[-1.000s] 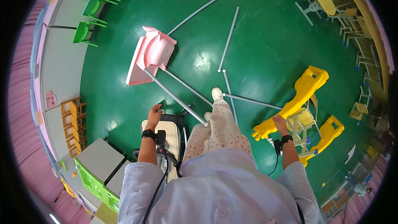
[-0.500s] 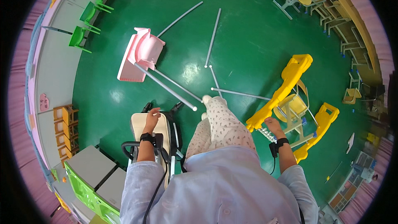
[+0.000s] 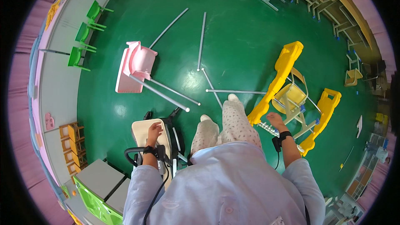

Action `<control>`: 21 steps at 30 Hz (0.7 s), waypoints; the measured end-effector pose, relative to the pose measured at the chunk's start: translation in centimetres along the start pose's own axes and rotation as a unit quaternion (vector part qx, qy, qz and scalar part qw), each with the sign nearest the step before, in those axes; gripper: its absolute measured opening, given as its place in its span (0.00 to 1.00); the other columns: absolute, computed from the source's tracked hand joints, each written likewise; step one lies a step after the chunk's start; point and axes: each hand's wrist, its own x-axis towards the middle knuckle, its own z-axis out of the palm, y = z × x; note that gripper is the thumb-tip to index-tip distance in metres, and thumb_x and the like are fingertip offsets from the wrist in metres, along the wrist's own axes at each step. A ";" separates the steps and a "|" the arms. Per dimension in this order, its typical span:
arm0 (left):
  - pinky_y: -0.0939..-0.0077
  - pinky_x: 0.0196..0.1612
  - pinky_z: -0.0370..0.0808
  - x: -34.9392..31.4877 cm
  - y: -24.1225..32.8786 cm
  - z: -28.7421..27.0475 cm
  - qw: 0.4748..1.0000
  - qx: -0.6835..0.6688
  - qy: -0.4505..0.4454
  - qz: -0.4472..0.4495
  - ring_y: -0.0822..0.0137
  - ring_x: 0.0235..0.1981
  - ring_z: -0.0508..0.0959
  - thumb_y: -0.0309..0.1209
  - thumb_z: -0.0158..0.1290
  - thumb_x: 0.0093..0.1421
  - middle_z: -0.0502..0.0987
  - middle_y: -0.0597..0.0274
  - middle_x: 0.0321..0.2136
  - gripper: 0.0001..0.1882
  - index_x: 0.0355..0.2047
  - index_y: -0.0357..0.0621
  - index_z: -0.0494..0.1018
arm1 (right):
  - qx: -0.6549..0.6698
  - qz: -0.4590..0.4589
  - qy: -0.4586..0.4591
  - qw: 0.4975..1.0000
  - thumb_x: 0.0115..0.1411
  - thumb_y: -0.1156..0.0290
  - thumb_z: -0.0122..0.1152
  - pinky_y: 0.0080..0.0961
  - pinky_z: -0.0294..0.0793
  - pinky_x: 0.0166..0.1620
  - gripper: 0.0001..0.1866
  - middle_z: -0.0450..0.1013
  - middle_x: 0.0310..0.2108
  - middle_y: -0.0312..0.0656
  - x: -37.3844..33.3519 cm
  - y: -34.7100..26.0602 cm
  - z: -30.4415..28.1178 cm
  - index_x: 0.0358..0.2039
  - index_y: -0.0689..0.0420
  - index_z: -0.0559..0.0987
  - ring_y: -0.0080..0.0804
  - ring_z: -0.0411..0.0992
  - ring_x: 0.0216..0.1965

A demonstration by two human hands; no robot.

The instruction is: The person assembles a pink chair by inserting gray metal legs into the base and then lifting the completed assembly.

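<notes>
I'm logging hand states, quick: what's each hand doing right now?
Left hand: open, fingers loosely bent, nothing visible in it, over the beige panel.
Right hand: open, fingers loosely curled, nothing visible in it, near the yellow plastic piece.

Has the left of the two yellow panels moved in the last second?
No, not visibly: the left yellow panel appears to meet the crosswise grey pole at about the same spot; the view has shifted.

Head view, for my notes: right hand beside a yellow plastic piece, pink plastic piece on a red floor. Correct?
Red is wrong: the head view shows a green floor. The right hand is beside a yellow plastic piece, and the pink plastic piece is on that floor.
</notes>
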 end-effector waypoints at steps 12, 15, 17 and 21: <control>0.69 0.35 0.69 -1.7 2.6 4.8 0.986 0.121 0.025 -0.116 0.68 0.32 0.74 0.31 0.47 0.53 0.73 0.65 0.34 0.17 0.44 0.48 0.68 | -0.009 -0.024 -0.029 0.999 0.49 0.61 0.52 0.33 0.71 0.35 0.14 0.74 0.26 0.46 12.0 11.3 2.4 0.28 0.58 0.76 0.42 0.72 0.31; 0.70 0.37 0.69 -1.9 2.8 7.3 0.987 0.101 0.020 -0.120 0.69 0.33 0.74 0.31 0.46 0.54 0.72 0.65 0.34 0.16 0.44 0.46 0.68 | 0.106 0.019 -0.111 0.988 0.50 0.62 0.51 0.30 0.72 0.30 0.15 0.73 0.24 0.47 14.3 12.2 2.7 0.30 0.61 0.75 0.40 0.73 0.27; 0.73 0.37 0.69 -1.4 2.4 8.0 0.990 0.076 0.013 -0.120 0.70 0.33 0.74 0.31 0.47 0.54 0.72 0.66 0.34 0.15 0.43 0.45 0.68 | 0.100 0.087 -0.152 0.979 0.51 0.61 0.52 0.30 0.72 0.34 0.16 0.73 0.28 0.48 15.8 11.7 2.9 0.32 0.62 0.74 0.41 0.72 0.30; 0.76 0.32 0.70 0.5 -4.0 5.1 0.981 0.045 0.105 -0.158 0.71 0.30 0.74 0.31 0.48 0.53 0.73 0.67 0.32 0.14 0.42 0.46 0.69 | 0.046 0.094 -0.188 0.977 0.50 0.60 0.53 0.34 0.67 0.44 0.19 0.71 0.36 0.53 20.4 14.1 8.1 0.37 0.62 0.72 0.45 0.69 0.41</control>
